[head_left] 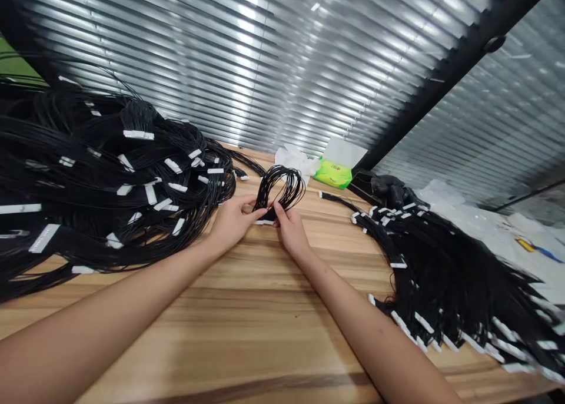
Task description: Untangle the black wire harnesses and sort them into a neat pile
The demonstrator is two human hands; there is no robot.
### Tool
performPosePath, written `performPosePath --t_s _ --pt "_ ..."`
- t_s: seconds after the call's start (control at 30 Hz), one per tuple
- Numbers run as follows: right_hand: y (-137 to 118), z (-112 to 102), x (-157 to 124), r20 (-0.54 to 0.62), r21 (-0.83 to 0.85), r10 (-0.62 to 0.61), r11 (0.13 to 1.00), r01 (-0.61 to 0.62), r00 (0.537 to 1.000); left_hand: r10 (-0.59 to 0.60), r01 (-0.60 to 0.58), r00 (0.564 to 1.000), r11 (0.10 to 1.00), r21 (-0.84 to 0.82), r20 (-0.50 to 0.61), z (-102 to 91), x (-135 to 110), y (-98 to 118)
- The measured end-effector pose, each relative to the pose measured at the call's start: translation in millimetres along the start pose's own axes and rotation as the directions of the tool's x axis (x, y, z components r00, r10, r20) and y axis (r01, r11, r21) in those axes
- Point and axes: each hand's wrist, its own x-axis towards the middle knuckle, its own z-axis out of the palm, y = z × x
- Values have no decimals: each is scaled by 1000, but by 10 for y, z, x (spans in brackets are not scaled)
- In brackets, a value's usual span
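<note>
A small looped bundle of thin black wires (282,186) with white connectors at its ends lies on the wooden table (247,310), far centre. My left hand (233,218) pinches its lower end from the left. Opposite it, my right hand (289,227) grips the same end from the right, fingers closed on the wires beside the white connector. The loop arches away from me above both hands.
A big tangled heap of black wire harnesses (88,180) with white connectors fills the left. Another pile (441,274) spreads along the right edge. A green tissue pack (333,173) and crumpled white tissue (293,156) sit at the back by the blinds.
</note>
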Motion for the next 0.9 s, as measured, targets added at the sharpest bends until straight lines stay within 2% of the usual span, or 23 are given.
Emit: performPosePath --t_s 0.1,0.2,0.27,0.33,0.4,0.47,0.53,0.57,0.63,0.67,0.7,0.77,0.8,0.83,0.87,0.9 --pt "-25 33 -8 53 88 19 996 -24 998 -44 46 997 999 26 -70 -25 19 -22" --pt "-39 42 -7 138 142 67 986 -86 988 -18 28 996 993 119 -82 -40 5 -33" --pt "-56 33 -11 131 159 95 981 -116 987 24 -12 998 979 202 -59 -44 -18 -8" --pt "-81 19 -27 68 172 103 979 -113 992 73 -66 997 969 239 -19 -44 -38 41" --pt "-107 8 -56 86 233 134 961 -151 987 122 -125 992 977 171 32 -38 -45 89" --pt "-128 0 -89 217 332 187 909 -252 958 121 -120 989 993 -8 82 -31 -35 111" --pt "-149 -9 -116 351 406 209 844 -350 913 26 21 977 975 -222 211 -30 -12 106" --pt "-163 -15 -127 406 421 208 822 -384 890 -21 122 947 946 -300 320 -35 0 99" --pt "-205 -24 -148 537 390 186 810 -437 823 -69 293 833 897 -332 549 -57 17 97" --pt "-234 -24 -161 628 341 166 820 -461 760 -75 336 773 890 -307 630 -72 17 107" --pt "-265 -19 -178 723 278 142 836 -473 676 -79 357 725 893 -274 684 -86 8 125" --pt "-323 6 -222 873 164 80 881 -444 482 -87 384 660 893 -235 746 -105 -32 177" --pt "-345 25 -249 914 133 51 899 -416 403 -83 402 640 883 -242 764 -104 -60 204" --pt "-359 45 -277 934 122 31 910 -397 357 -69 418 634 869 -266 770 -96 -89 226" --pt "-365 64 -304 940 125 19 909 -397 340 -66 437 649 848 -300 758 -81 -116 239" --pt "-364 82 -328 930 146 21 895 -422 367 -81 460 678 822 -337 730 -63 -135 242"
